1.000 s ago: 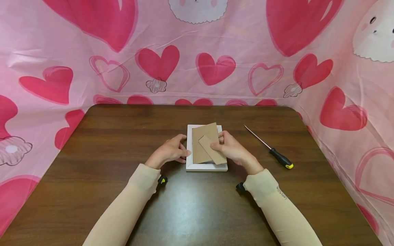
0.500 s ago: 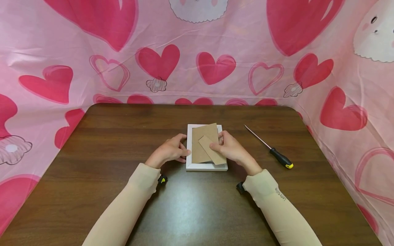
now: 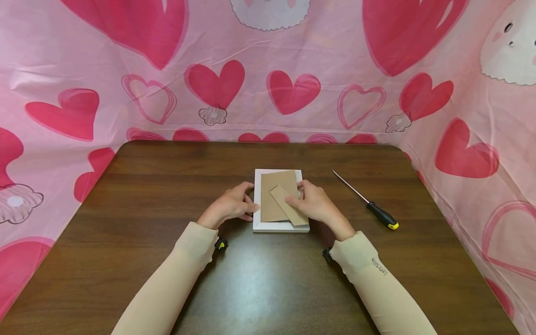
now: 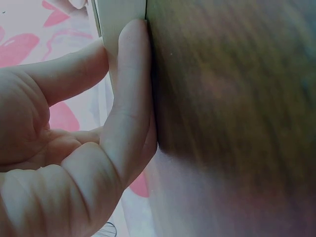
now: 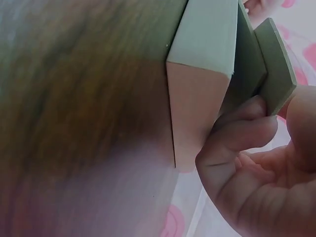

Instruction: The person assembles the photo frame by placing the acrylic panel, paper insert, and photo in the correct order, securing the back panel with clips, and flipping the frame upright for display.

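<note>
A white picture frame (image 3: 257,200) lies on the dark wooden table, its back facing up. A brown backing board (image 3: 274,200) with a slanted easel leg (image 3: 289,204) rests in its opening, askew, the right side raised. My left hand (image 3: 230,203) holds the frame's left side, thumb at the upper edge; in the left wrist view a finger (image 4: 133,74) lies along the side wall. My right hand (image 3: 316,201) pinches the board and leg, thumb on the leg. The right wrist view shows curled fingers (image 5: 242,133) under the board, beside the frame's wall (image 5: 202,44).
A screwdriver (image 3: 378,214) with a black and yellow handle lies right of my right hand, its tip pointing away to the left. Pink heart-patterned cloth (image 3: 251,46) surrounds the table (image 3: 167,163) at the back and sides.
The backing board's far right corner has come down slightly, and the board sits more squarely over the frame. My right hand shifted a little with it; my left hand stayed still.
</note>
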`<state>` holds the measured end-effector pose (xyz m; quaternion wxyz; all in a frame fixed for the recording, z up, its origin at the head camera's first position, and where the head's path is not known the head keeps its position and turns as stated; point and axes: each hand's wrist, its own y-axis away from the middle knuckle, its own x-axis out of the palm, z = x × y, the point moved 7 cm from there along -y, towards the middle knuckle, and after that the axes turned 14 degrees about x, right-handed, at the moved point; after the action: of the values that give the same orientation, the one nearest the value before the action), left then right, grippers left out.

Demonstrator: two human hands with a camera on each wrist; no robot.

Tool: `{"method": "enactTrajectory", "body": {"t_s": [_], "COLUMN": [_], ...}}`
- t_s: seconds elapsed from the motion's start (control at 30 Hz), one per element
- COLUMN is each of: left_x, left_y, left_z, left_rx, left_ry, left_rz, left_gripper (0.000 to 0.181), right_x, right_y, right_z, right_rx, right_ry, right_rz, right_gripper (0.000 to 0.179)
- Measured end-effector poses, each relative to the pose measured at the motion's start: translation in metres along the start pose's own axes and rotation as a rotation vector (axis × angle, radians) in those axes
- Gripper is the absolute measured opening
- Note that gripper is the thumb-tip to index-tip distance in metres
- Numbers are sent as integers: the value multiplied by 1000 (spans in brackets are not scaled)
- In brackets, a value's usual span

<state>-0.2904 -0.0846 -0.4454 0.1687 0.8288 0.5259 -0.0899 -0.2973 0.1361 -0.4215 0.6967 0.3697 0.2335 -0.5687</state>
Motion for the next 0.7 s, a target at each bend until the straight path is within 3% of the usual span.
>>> {"method": "enactTrajectory", "body": {"t_s": [0.27,0.57,0.7], "left_x": [1,0,0], "left_y": [0,1,1], "left_z": [-1,-1,-1], "left_rx": [0,-1,8], "left_ry": [15,11,13], "left_rz": [0,-2,-1], "left_gripper": [73,74,73], "right_x": [-1,1,1], "right_y": [2,2,3], "right_z": [2,5,6], "right_rx": [-17,-44,-55], "right_ry": [13,90,106], "right_rz": [-19,-36,-30], "right_gripper": [69,65,55]}}
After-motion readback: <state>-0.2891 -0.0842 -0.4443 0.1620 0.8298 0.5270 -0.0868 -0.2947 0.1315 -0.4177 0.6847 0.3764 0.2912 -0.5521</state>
